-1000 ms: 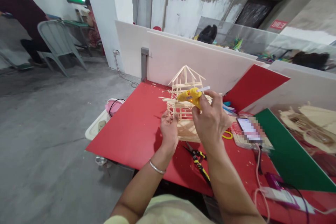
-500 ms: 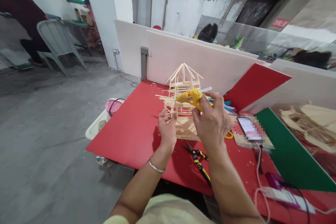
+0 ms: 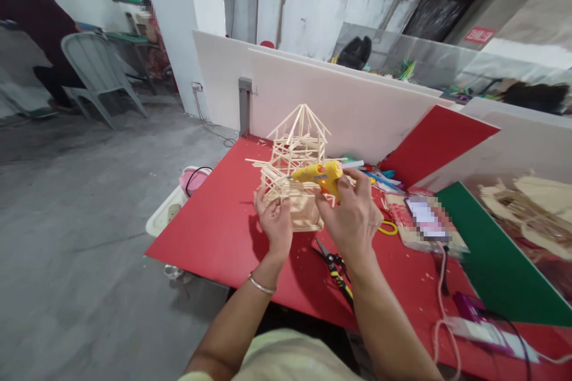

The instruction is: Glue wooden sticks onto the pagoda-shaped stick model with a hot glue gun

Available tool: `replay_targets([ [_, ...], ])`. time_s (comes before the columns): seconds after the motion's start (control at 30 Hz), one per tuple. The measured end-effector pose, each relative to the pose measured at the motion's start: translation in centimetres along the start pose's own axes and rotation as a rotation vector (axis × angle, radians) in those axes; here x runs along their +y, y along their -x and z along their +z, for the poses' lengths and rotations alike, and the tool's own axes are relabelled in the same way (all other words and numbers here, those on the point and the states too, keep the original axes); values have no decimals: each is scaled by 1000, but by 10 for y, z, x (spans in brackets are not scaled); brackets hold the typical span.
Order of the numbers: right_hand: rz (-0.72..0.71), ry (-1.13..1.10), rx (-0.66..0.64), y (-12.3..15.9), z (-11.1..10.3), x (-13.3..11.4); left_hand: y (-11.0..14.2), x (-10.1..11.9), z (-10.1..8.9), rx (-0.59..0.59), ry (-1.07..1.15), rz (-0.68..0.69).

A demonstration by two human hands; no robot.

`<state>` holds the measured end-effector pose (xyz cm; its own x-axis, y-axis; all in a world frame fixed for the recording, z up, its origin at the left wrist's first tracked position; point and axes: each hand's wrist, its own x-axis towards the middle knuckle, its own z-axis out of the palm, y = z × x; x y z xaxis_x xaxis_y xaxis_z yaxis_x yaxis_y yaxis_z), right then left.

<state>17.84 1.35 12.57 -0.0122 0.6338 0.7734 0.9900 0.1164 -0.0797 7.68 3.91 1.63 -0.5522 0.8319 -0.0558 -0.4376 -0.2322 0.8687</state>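
Note:
A small building model of thin wooden sticks (image 3: 298,155), with a pointed open roof frame, stands tilted over the red tabletop. My left hand (image 3: 274,223) is closed on its lower left corner. In my right hand (image 3: 351,205) is a yellow hot glue gun (image 3: 319,175), a white glue stick poking out of its back end. The gun's nozzle points left, at the sticks just above my left fingers; whether it touches them I cannot tell. Black-and-yellow pliers or snips (image 3: 335,271) lie below the model, partly behind my right forearm.
On the red table (image 3: 205,220), yellow-handled scissors (image 3: 388,227) and a phone (image 3: 426,220) on a packet lie to the right, with a pink cable and a power strip (image 3: 482,333) nearer me. White partition boards (image 3: 348,101) border the back. Two people sit at far left.
The stick model has shifted left and turned, tilting in my left hand. My right hand has moved slightly left with the glue gun, whose nozzle still points at the sticks.

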Motion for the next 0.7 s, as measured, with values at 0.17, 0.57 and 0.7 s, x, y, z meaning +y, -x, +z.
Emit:
replay_targets([
  [0.17, 122, -116, -17, 29, 13, 2, -1, -12, -24, 87, -151, 266],
  [0.57, 112, -234, 74, 47, -6, 30, 16, -34, -64, -43, -488, 427],
  [0.7, 72, -256, 47, 59, -23, 41, 20, -27, -90, -157, -603, 470],
])
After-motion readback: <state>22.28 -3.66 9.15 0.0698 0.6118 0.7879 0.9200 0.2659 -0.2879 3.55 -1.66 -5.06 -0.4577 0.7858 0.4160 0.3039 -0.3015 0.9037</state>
